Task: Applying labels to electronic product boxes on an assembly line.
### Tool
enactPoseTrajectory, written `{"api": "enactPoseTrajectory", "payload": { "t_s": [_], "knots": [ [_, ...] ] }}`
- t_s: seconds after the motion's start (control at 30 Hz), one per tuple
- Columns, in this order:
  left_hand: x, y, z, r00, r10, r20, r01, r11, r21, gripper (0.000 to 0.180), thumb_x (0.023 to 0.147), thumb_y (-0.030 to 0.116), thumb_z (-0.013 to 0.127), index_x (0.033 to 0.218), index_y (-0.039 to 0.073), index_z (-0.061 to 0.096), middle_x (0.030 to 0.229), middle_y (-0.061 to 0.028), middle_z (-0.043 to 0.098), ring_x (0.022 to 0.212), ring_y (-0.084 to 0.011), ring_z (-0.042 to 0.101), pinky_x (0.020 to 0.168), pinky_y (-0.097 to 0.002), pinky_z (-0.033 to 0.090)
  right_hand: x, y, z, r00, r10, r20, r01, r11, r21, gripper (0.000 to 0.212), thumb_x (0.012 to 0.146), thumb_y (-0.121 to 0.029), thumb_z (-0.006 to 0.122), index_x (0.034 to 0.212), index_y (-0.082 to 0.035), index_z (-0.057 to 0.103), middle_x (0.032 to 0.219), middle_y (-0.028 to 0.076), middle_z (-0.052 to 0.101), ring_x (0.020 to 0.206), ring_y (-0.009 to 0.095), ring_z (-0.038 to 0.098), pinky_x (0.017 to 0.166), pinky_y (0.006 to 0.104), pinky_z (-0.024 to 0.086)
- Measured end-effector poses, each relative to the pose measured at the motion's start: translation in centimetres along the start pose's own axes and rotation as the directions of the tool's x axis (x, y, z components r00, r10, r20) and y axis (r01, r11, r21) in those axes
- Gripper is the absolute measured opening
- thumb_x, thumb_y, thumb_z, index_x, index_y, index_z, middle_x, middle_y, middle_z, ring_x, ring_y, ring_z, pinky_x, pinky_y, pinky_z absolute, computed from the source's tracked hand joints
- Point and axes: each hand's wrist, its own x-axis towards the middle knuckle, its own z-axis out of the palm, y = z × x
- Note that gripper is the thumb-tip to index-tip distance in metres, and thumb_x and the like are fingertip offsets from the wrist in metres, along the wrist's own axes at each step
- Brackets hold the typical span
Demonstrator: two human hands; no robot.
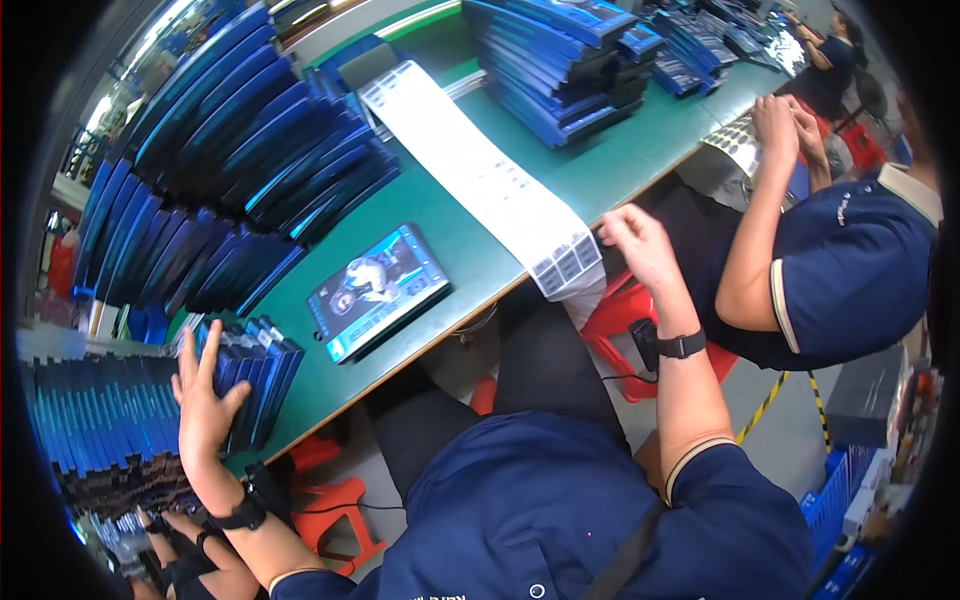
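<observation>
A flat blue-and-black box (380, 290) with a printed picture on top lies near the table's front edge. My left hand (208, 405) is open, its fingers spread beside a short row of blue boxes (265, 365) standing on edge. Whether the fingertips touch these boxes I cannot tell. From the back of the table a long white strip of labels (480, 185) runs to the front edge, with dark square labels at its near end. My right hand (642, 245) is closed in a pinch just right of that end. Anything between its fingertips is too small to make out.
Tall stacks of blue boxes (250, 130) fill the left of the green table (420, 195); another stack (560, 70) stands at the back. On the right sits a co-worker (830, 260) handling a sheet of round labels (738, 145). Red stools (335, 520) stand below.
</observation>
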Motion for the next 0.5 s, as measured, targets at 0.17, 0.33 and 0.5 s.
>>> {"api": "enactPoseTrajectory", "payload": {
  "t_s": [0.17,0.33,0.5],
  "knots": [
    [-0.6,10.8,-1.0,0.868,0.38,-0.32,-0.448,0.877,-0.173,0.095,0.064,0.004,0.082,0.149,0.013,0.042,0.159,-0.0172,0.03,0.147,-0.0379,0.028,0.119,-0.0495,0.02,-1.5,-1.7,0.6,0.912,0.048,0.408,-0.149,0.964,0.22,0.027,0.087,0.001,0.07,0.107,-0.006,0.053,0.099,0.004,0.065,0.093,0.011,0.063,0.081,0.0258,0.051],
    [1.6,22.3,3.0,0.666,0.589,-0.458,-0.718,0.339,-0.608,0.086,0.07,0.028,0.087,0.142,0.008,0.046,0.148,-0.019,0.045,0.141,-0.0376,0.038,0.116,-0.0538,0.025,-2.4,-9.9,3.8,0.892,-0.118,0.437,-0.135,0.852,0.505,0.042,0.089,0.001,0.067,0.13,-0.002,0.057,0.11,0.009,0.069,0.098,0.011,0.064,0.091,0.0267,0.051],
    [4.3,27.6,7.3,0.734,0.395,-0.552,-0.647,0.162,-0.745,0.046,0.079,0.013,0.081,0.121,0.007,0.062,0.121,-0.0089,0.068,0.123,-0.0262,0.059,0.119,-0.0531,0.022,-1.1,-13.0,4.6,0.925,-0.199,0.325,0.024,0.882,0.471,0.028,0.086,-0.001,0.072,0.114,-0.004,0.069,0.104,0.004,0.066,0.093,0.011,0.062,0.084,0.0254,0.051]
  ]
}}
